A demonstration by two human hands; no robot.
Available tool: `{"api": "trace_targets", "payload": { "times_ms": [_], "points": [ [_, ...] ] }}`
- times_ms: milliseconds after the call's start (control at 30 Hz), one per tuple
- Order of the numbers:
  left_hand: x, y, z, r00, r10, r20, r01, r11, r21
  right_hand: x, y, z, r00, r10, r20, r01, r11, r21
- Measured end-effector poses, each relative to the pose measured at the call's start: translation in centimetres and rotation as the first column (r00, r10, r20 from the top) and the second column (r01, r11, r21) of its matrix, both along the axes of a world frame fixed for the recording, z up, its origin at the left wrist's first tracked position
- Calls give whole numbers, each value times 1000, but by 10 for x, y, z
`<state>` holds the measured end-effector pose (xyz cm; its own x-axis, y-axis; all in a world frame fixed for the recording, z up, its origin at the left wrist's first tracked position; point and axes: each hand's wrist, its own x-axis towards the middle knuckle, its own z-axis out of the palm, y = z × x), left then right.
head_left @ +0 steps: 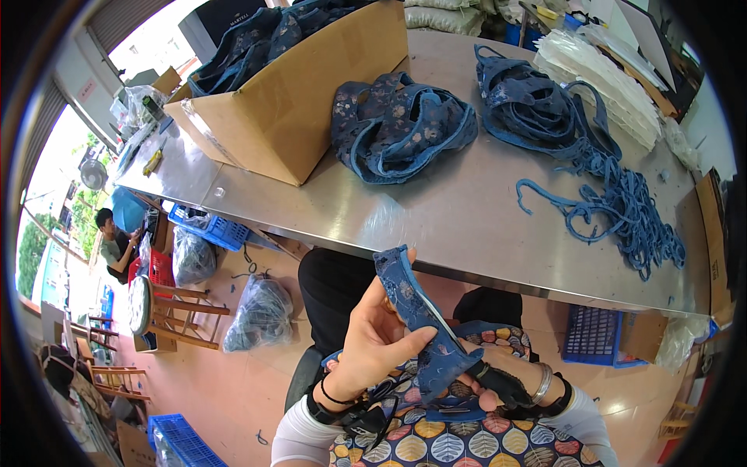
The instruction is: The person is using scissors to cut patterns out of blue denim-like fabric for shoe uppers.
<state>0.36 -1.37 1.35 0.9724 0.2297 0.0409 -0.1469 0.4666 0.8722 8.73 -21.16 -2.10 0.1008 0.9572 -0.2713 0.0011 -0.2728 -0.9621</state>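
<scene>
My left hand point(377, 342) is closed on a strip of dark blue floral fabric point(424, 311) with a plain blue edging, its thumb pressed on the strip's face. A thin pale line runs along the fabric's edge; whether it is a blade or a fold I cannot tell. At the strip's lower end, my right hand point(517, 377) is closed around a black-handled tool point(502, 384), whose working end is hidden by the cloth. Both hands are above my lap, over a leaf-patterned apron point(436, 440), just in front of the table edge.
On the metal table point(334, 214) stand a cardboard box point(288, 109) of blue fabric, a floral fabric bundle point(401, 128), coiled strips point(529, 101) and tangled blue trimmings point(630, 210). A stool point(179, 311), bagged scraps point(261, 315) and a blue crate point(595, 335) stand on the floor. Another person point(117, 245) sits far left.
</scene>
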Motion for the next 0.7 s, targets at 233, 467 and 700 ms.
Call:
{"api": "trace_targets", "payload": {
  "times_ms": [233,467,700],
  "points": [
    [-1,3,-1,999,-44,-2,44,998,40,1,4,3,999,-26,32,26,999,-18],
    [2,7,-3,999,-33,11,34,949,-312,-5,1,-20,994,-93,53,92,995,25],
    [0,15,-16,996,92,23,-88,988,-130,-7,1,-12,994,-104,-32,104,995,4]
  ]
}}
